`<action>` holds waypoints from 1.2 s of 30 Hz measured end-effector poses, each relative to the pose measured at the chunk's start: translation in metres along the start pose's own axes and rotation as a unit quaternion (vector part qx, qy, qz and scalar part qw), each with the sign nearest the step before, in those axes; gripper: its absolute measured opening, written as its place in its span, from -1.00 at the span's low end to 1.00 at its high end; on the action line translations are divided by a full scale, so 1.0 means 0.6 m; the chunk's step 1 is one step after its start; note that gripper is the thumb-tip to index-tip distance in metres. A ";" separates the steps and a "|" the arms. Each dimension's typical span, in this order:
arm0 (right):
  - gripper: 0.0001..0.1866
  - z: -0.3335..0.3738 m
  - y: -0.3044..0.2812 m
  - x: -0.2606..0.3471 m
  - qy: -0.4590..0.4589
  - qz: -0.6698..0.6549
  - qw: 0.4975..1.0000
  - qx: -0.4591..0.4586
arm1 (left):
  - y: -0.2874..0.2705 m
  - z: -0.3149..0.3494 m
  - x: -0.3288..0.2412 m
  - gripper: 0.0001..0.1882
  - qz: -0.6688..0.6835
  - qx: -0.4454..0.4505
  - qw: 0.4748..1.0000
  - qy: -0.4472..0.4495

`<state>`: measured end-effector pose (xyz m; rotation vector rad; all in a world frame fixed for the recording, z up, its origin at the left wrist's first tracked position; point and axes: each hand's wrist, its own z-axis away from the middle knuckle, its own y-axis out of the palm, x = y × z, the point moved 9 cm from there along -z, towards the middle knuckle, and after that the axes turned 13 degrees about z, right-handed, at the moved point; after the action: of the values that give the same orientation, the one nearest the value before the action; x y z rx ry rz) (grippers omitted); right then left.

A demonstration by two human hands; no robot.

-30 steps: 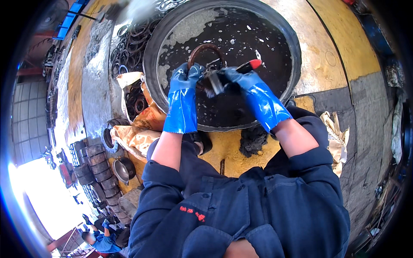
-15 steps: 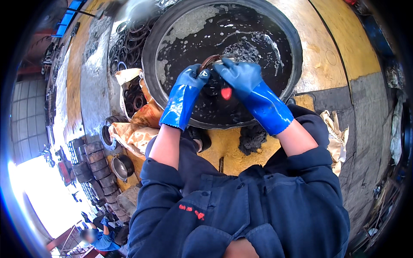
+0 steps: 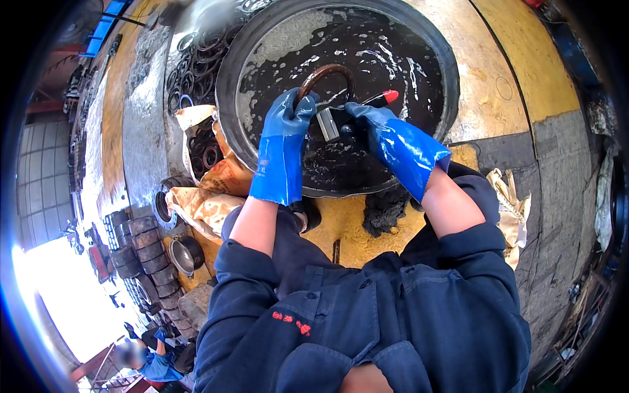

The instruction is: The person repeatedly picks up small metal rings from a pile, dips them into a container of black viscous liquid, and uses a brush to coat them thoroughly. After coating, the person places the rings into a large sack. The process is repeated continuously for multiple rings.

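Note:
Both my hands wear blue rubber gloves, over a wide black tub [image 3: 448, 92] of dark liquid. My left hand [image 3: 287, 116] is closed round the left side of a brown ring [image 3: 333, 68], whose curve rises above the liquid. My right hand [image 3: 380, 124] is closed on a scraper-like tool [image 3: 390, 96]; its black handle ends in a red tip pointing up and right. A flat silver metal piece [image 3: 327, 125], apparently the tool's blade, shows between my hands, just below the ring. My right fingers partly hide where blade and handle meet.
Many dark rings [image 3: 200, 62] lie left of the tub, beside a torn brown paper sack [image 3: 223, 173]. A metal bowl [image 3: 186, 255] stands near stacked dark cylinders [image 3: 147, 252]. Another sack [image 3: 511, 213] lies at the right, a black rag [image 3: 385, 213] before the tub. A person [image 3: 157, 360] is far lower left.
The ring now stands up higher and more in view. My right hand has moved right and down and turned the tool, its red tip swinging up and right. My hands are farther apart.

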<state>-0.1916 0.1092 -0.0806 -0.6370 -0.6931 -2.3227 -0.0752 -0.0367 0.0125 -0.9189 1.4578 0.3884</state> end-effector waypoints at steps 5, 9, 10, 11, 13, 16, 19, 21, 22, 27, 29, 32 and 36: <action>-0.69 -0.003 -0.001 0.058 -0.208 0.347 0.914 -0.030 | -0.005 -0.007 0.020 -0.72 0.022 -0.013 0.999 -0.032; -0.67 0.070 0.015 0.117 -0.422 0.521 0.716 -0.196 | -0.015 -0.002 0.033 -0.66 0.119 -0.023 0.987 -0.108; -0.64 0.088 0.019 0.132 -0.499 0.528 0.654 -0.211 | -0.015 0.001 0.038 -0.65 0.155 -0.020 0.980 -0.125; -0.61 0.118 0.030 0.146 -0.574 0.529 0.584 -0.223 | -0.018 0.002 0.037 -0.64 0.192 -0.019 0.971 -0.139; -0.56 0.150 0.023 0.159 -0.609 0.499 0.566 -0.244 | -0.030 0.003 0.041 -0.58 0.211 -0.021 0.961 -0.180; -0.56 0.169 -0.017 0.161 -0.616 0.465 0.561 -0.301 | -0.042 0.007 0.028 -0.62 0.235 -0.042 0.955 -0.173; -0.60 0.193 -0.022 0.147 -0.621 0.430 0.597 -0.271 | -0.054 0.013 0.010 -0.63 0.264 -0.048 0.944 -0.192; -0.61 0.207 -0.005 0.116 -0.627 0.427 0.623 -0.191 | -0.067 0.016 -0.004 -0.64 0.322 -0.052 0.931 -0.165; -0.61 0.220 0.010 0.098 -0.620 0.435 0.635 -0.152 | -0.079 0.020 -0.002 -0.63 0.351 -0.079 0.919 -0.158; -0.65 0.219 0.015 0.027 -0.618 0.555 0.543 -0.122 | -0.110 0.058 -0.130 -0.68 -0.072 -0.107 0.973 0.190; -0.69 0.221 0.015 0.023 -0.621 0.537 0.556 -0.131 | -0.084 0.030 -0.071 -0.71 0.133 -0.136 0.982 -0.020; -0.68 0.208 0.032 0.012 -0.586 0.557 0.573 -0.133 | -0.159 0.042 -0.049 -0.78 0.288 -0.250 0.925 -0.001; -0.68 0.202 0.020 0.012 -0.580 0.561 0.570 -0.155 | -0.342 0.158 -0.142 -0.83 0.344 -0.345 0.863 0.136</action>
<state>-0.1570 0.1726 0.0178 -2.0574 -0.1437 -0.5536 0.1272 -0.0693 0.1403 -0.9981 1.9358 1.4332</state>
